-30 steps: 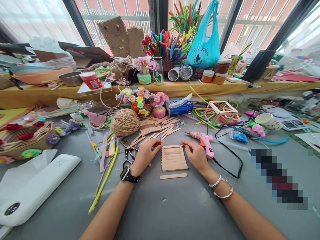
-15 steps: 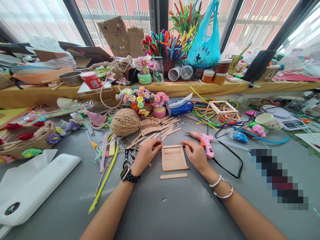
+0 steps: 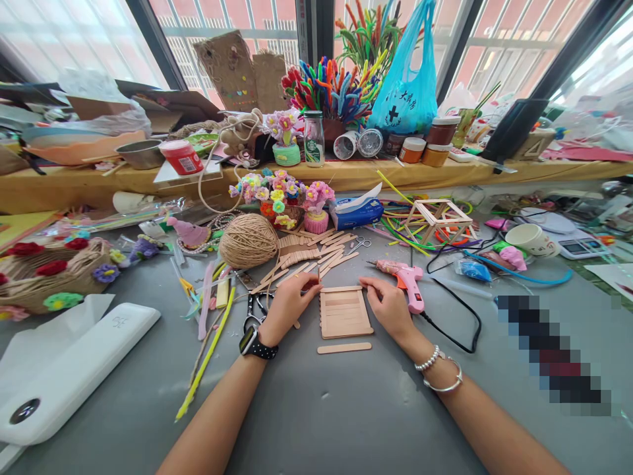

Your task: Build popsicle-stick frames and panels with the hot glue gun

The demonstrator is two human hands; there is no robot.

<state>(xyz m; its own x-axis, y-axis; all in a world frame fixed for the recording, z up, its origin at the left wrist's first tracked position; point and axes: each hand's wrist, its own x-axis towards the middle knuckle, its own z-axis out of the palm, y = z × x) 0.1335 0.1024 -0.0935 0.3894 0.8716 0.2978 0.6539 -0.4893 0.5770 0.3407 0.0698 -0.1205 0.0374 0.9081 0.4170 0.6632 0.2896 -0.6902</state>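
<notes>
Two hands flank your stick panel (image 3: 345, 313): left hand (image 3: 287, 305) and right hand (image 3: 389, 305), fingers curled, pinching its top corners; bare grey surface (image 3: 346, 409) lies nearer you.

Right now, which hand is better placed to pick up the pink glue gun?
Right. The right hand rests at the stick panel's right edge, with the glue gun just beyond its knuckles. The left hand sits across the panel.

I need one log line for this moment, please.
left hand: touches stick panel left edge | right hand: touches right edge | loose stick: in front | glue gun: right
</notes>
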